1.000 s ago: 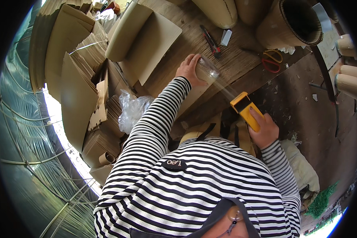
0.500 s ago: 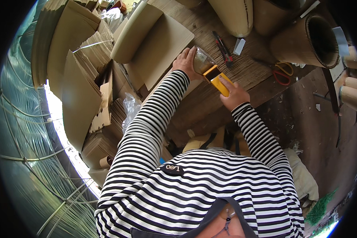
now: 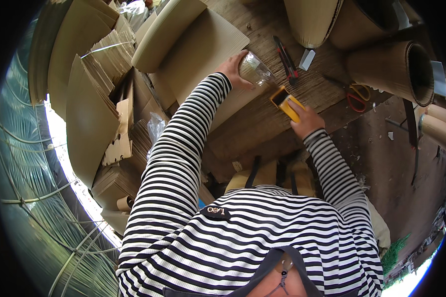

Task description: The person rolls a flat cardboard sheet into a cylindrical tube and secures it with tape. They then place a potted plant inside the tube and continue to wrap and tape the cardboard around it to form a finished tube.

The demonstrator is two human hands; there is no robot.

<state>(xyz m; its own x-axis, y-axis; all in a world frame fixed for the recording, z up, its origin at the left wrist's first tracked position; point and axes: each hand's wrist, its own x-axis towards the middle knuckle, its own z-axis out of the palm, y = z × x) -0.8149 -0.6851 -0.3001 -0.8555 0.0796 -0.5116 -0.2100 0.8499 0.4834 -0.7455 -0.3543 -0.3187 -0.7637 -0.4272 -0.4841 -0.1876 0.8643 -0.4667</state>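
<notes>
My left hand (image 3: 234, 72) is curled round the near end of a clear, shiny, round-sided piece that looks like a roll of clear tape (image 3: 256, 68). In my right hand (image 3: 308, 121) is a yellow tape dispenser (image 3: 291, 109) with a dark opening facing the clear piece. A small gap lies between the two; whether a strip of tape spans it I cannot tell. Just beyond them a red and black utility knife (image 3: 286, 60) rests on the wooden table (image 3: 262, 27), beside a small white piece (image 3: 306, 59).
Corrugated cardboard sheets (image 3: 203, 47) lie to the left, with stacked cardboard (image 3: 91, 119) farther left. Cardboard tubes (image 3: 389, 69) stand or lie at the far right. Scissors with red and yellow handles (image 3: 358, 97) lie near the table's right edge. Scraps dot the brown floor (image 3: 381, 153).
The yellow dispenser has moved right and slightly toward me, away from the clear piece it was touching. My left hand still holds that piece. The whole view has shifted slightly.
</notes>
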